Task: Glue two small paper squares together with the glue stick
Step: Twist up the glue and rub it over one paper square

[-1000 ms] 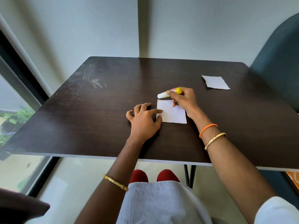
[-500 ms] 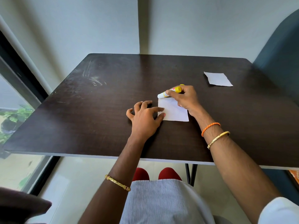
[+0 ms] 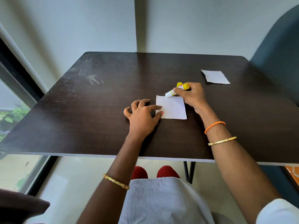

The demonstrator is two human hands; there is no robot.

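Note:
A small white paper square (image 3: 174,109) lies flat near the middle of the dark table (image 3: 97,120). My left hand (image 3: 142,117) rests beside it with fingers spread, the thumb and index fingertip pressing on its left edge. My right hand (image 3: 191,96) grips a yellow and white glue stick (image 3: 177,90), tilted with its white tip touching the far edge of the square. A second white paper square (image 3: 215,76) lies apart at the far right of the table.
A dark blue chair back (image 3: 278,50) stands at the table's right side. The wall runs along the far edge and a window is at the left. The table's near edge is just above my knees.
The glue stick's tip has slid a little along the far edge of the square, and my right hand shifted with it. My left hand keeps holding the paper.

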